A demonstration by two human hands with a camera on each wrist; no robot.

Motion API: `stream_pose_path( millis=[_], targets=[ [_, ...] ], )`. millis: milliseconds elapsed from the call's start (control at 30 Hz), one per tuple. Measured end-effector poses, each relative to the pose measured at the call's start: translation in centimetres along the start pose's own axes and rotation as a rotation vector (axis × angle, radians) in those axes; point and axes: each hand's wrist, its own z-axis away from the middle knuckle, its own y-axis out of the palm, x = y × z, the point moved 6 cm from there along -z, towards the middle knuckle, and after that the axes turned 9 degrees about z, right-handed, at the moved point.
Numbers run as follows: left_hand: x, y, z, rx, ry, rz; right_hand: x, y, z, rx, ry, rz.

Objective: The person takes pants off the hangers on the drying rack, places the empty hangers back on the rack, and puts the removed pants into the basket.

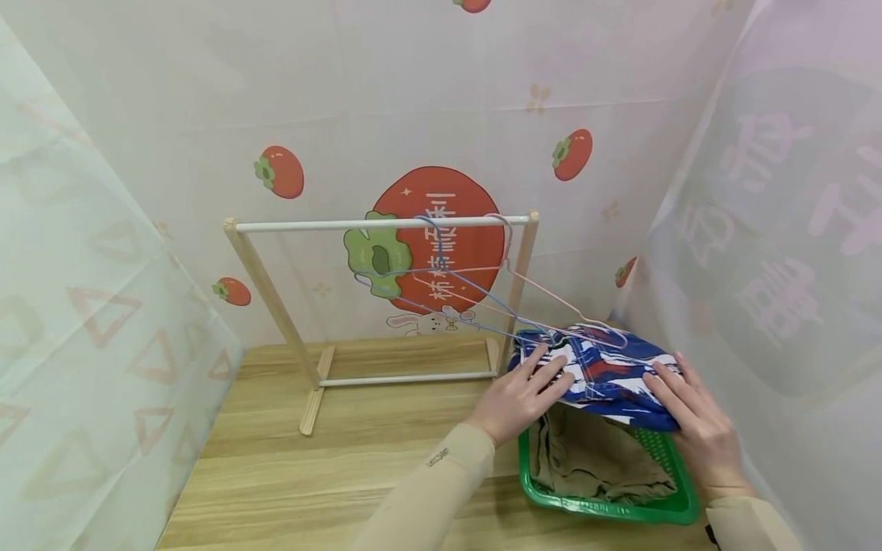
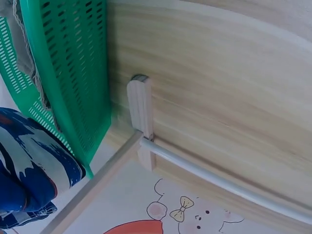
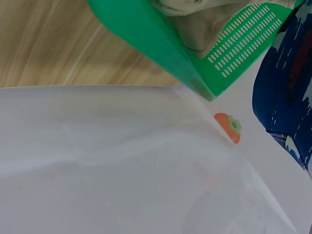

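Observation:
A folded blue, white and red patterned garment (image 1: 613, 367) is held up over the green basket (image 1: 579, 505) between both hands. My left hand (image 1: 517, 398) grips its left side, fingers spread across the top. At the right edge my right hand (image 1: 703, 428) holds it, fingers over the top; both thumbs are hidden. A brown folded cloth (image 1: 599, 459) lies in the basket. In the left wrist view the garment (image 2: 29, 165) hangs beside the basket's rim, and the right wrist view shows its edge (image 3: 282, 97). Neither wrist view shows the fingers clearly.
A small wooden rack with a white rod (image 1: 331, 225) stands on the wooden table (image 1: 262, 467). From the rod hang a blue hanger (image 1: 475, 287) and a pink hanger (image 1: 544, 289); their right ends overlap the garment in the head view. Printed sheets (image 1: 772, 252) enclose the table.

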Motion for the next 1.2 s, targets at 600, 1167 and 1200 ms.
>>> stream_pose_path(
  millis=[600,1167,1200],
  targets=[
    [-1.2,4.5,1.6,0.322,-0.004,-0.082,-1.7,2.8,7.3,0.343,-0.029,-0.008],
    [-3.2,4.0,2.9,0.306,0.0,-0.141,-0.9,3.6,10.6,0.741,-0.004,-0.134],
    [-3.2,4.0,3.0,0.299,-0.001,-0.128,-1.0,3.7,10.8,0.777,0.007,-0.144]
  ],
)
